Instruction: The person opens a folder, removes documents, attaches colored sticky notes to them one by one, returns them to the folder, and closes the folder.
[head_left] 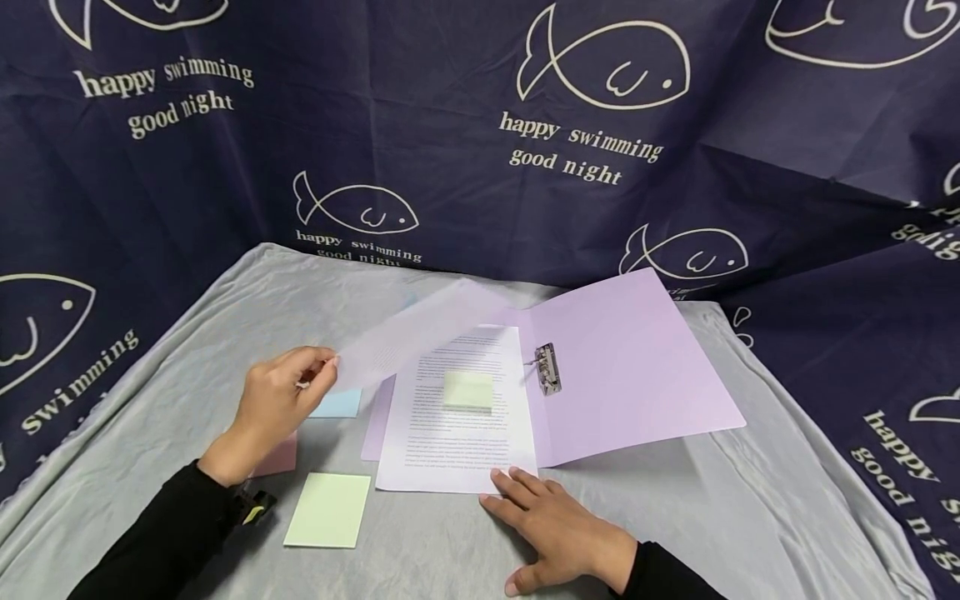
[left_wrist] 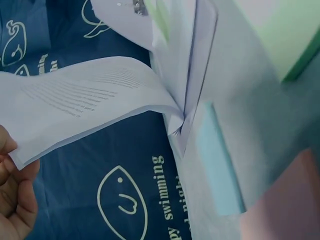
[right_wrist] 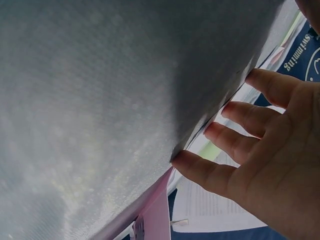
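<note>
A lilac folder (head_left: pixel 630 367) lies open, its right cover raised at an angle, with a metal clip (head_left: pixel 550 369) near the fold. Printed pages (head_left: pixel 442 454) rest on its left side, and a pale green sticky note (head_left: pixel 468 390) sits on the top one. My left hand (head_left: pixel 276 404) pinches the corner of a lifted sheet (head_left: pixel 427 325), which curves up and left and blurs in the head view. Lines of print show on that sheet (left_wrist: pixel 85 95) in the left wrist view. My right hand (head_left: pixel 558 529) is spread, straight fingertips at the pages' lower right corner.
A green sticky-note pad (head_left: pixel 327 510) lies left of the pages. A blue pad (head_left: pixel 337 404) and a pink pad (head_left: pixel 277 460) lie partly behind my left hand and wrist. Grey cloth (head_left: pixel 712 533) covers the table, and a dark blue fish-print curtain (head_left: pixel 465 92) hangs behind.
</note>
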